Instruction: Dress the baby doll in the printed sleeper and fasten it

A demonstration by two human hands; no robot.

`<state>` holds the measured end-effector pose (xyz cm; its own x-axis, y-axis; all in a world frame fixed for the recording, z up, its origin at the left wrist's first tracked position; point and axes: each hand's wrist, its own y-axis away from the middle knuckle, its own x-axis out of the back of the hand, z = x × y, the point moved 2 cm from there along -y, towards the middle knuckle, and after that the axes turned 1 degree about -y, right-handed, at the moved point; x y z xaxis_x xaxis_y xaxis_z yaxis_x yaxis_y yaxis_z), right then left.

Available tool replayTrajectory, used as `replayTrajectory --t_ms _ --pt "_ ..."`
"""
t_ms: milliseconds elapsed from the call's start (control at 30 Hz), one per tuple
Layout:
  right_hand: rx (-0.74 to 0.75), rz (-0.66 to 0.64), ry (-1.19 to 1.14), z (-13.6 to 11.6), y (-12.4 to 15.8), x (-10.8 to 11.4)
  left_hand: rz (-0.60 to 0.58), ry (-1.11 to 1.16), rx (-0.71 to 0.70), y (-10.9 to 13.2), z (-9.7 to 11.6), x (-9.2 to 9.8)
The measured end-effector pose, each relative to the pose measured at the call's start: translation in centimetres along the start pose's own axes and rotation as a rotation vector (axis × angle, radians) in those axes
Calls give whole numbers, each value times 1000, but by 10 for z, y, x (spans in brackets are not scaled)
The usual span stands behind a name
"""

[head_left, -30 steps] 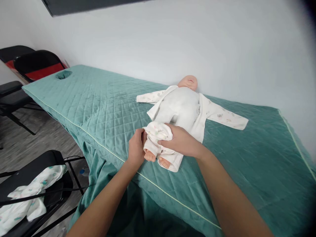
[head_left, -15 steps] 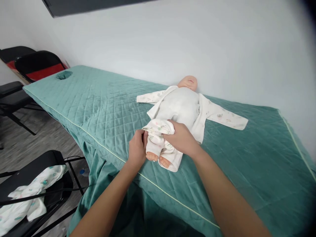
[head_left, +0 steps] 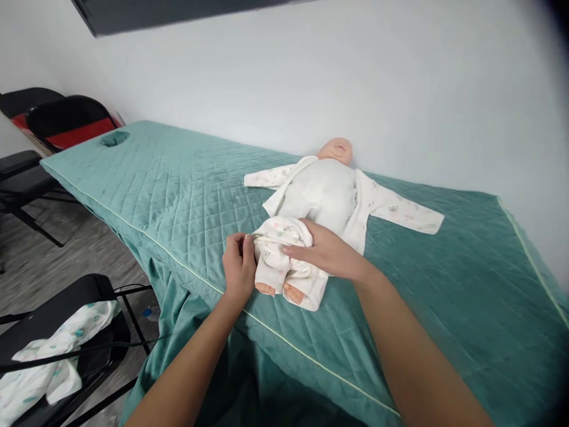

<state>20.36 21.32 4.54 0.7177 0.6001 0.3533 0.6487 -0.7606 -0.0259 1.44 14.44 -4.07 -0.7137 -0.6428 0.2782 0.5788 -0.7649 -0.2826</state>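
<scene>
A baby doll (head_left: 320, 187) lies on its back on the green quilted bed, its head by the wall. An open, long-sleeved white printed top (head_left: 406, 214) is on it, with both sleeves spread sideways. White printed baby pants (head_left: 284, 228) are bunched around its lower legs, and the toes stick out of both leg openings. My left hand (head_left: 239, 264) pinches the pants' edge on the left, beside the doll's leg. My right hand (head_left: 331, 252) grips the bunched fabric from the right, thumb on top and its other fingers partly hidden behind the cloth.
The green quilted bed (head_left: 186, 196) stands against a white wall and has a face hole at its far left end. A black folding chair (head_left: 95, 290) at lower left holds a white printed cloth (head_left: 71, 335). More black and red chairs (head_left: 75, 124) stand at far left.
My left hand has moved slightly left, drawing the pants' edge outward. My right thumb now lies across the front of the bunched fabric. The doll's body stays in place.
</scene>
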Motion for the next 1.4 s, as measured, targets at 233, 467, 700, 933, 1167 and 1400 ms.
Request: replayTrajectory --t_ms 233,467,700,933,1167,1400 --pt "-57 169 -67 4 5 21 84 249 67 -19 -1 -6" --pt "-43 647 -79 18 7 43 -126 370 95 -80 3 -45" --pt "-262 973 435 77 20 98 -530 317 159 -144 0 -92" --pt "-489 1000 199 102 15 105 -892 290 157 -162 7 -113" --pt "-385 1032 -115 92 12 96 -852 459 212 -169 4 -118" --pt "-318 1148 -519 87 16 93 -834 376 223 -165 8 -111"
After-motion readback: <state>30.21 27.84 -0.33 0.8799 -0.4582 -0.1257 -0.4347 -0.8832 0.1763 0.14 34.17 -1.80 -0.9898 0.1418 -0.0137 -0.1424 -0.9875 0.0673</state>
